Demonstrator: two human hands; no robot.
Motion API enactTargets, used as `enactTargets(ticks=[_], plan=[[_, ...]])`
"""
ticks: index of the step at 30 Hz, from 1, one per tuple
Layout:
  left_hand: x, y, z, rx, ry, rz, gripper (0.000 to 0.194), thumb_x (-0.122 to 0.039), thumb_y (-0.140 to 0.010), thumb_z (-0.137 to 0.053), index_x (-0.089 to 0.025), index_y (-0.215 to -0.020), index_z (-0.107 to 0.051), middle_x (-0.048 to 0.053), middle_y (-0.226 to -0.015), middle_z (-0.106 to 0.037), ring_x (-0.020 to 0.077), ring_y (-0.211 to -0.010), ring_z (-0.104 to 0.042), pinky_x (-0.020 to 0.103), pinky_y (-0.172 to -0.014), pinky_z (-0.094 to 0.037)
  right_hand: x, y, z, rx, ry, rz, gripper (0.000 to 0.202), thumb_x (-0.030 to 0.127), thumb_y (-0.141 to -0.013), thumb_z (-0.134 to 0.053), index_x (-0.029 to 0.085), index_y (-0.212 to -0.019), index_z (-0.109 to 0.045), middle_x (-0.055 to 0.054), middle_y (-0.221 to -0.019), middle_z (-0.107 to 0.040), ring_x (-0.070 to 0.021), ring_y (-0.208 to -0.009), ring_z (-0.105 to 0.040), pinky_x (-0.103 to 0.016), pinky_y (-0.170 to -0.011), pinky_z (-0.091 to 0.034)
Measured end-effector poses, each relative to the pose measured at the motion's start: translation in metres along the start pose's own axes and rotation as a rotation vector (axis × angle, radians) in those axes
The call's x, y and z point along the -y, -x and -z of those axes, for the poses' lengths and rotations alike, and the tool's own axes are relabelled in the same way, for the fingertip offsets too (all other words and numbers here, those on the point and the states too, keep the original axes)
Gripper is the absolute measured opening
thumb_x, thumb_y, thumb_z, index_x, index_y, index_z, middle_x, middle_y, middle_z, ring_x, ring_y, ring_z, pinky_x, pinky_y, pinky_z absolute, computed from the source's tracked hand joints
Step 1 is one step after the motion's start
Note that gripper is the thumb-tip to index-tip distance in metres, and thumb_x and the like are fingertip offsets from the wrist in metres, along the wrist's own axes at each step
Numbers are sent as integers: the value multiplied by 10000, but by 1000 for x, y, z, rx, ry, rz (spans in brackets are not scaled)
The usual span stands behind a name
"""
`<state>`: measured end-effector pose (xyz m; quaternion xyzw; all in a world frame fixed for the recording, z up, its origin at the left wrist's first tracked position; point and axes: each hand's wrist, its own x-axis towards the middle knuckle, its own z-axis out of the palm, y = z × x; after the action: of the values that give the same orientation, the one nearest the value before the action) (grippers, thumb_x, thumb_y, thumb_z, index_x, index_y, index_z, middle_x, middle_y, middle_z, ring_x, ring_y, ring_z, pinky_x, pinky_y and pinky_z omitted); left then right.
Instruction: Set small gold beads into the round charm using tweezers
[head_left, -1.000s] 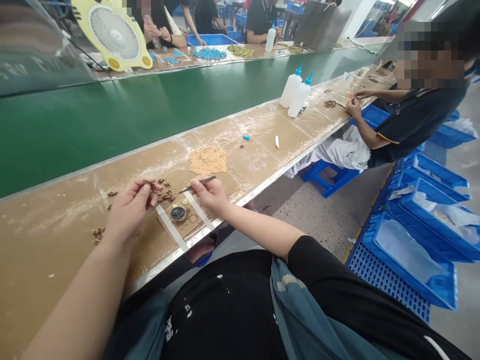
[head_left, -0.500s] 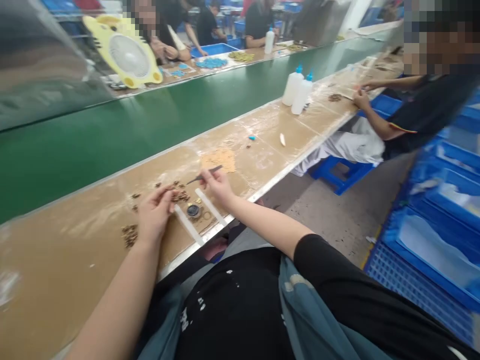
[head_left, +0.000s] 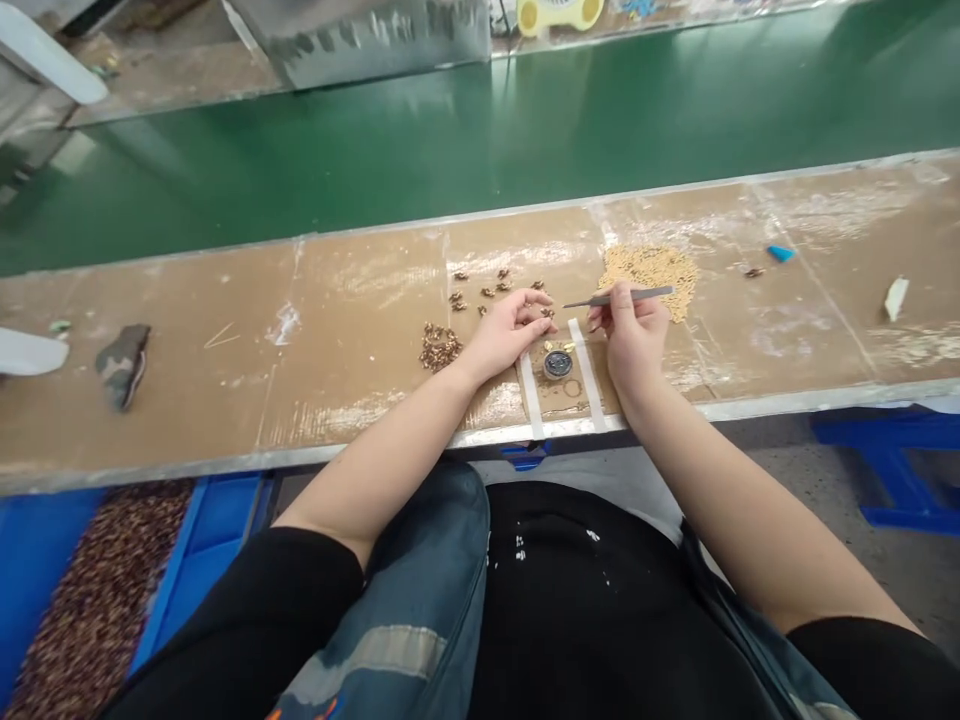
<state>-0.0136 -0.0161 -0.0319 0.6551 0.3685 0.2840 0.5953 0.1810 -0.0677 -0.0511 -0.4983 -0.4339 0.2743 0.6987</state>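
Note:
My right hand (head_left: 634, 335) grips a pair of dark tweezers (head_left: 652, 293), whose tip points left toward my other hand. The fingers of my left hand (head_left: 511, 325) are bent close together over small brown pieces; whether they hold one is too small to tell. Just below and between the hands sits a small round pot of dark material (head_left: 558, 364), flanked by two white strips (head_left: 587, 378). A heap of small brown pieces (head_left: 439, 346) lies left of my left wrist. Behind my right hand spreads a pile of tan pieces (head_left: 651, 268).
A green conveyor belt (head_left: 375, 150) runs behind the brown worktable (head_left: 360, 350). On the table lie a camouflage-patterned object (head_left: 122, 366) and a blue cap (head_left: 780, 253). Below stand a blue bin (head_left: 214, 530) beside brown pieces, and a blue stool (head_left: 900, 470).
The view has swung left and down, bringing the left part of the table and the blue bin into sight. The tweezers are still in my right hand, now lying nearly level.

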Motion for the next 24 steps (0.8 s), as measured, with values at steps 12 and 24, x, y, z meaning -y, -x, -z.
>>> enactTargets(ticks=[12,24], plan=[[9,-4,0,45,-70,-163,279,-192,-1015,-689,-255,-1281,-632,5,-950,-778,220,-1070,-808,394,-1015,-583,-10,-4,5,59,61,27,514,766,-1005,-646,281,-865,-742,8,-690,-640,-123,-559,-583,-311,-558,-469],[11,-5,0,38,-40,-165,267,-164,-973,-729,-258,-1215,-667,3,-1001,-744,208,-1041,-788,417,-1044,-584,1,-3,-1,60,8,42,534,787,-912,-750,266,-793,-759,-13,-648,-678,-119,-519,-581,-335,-524,-429]])
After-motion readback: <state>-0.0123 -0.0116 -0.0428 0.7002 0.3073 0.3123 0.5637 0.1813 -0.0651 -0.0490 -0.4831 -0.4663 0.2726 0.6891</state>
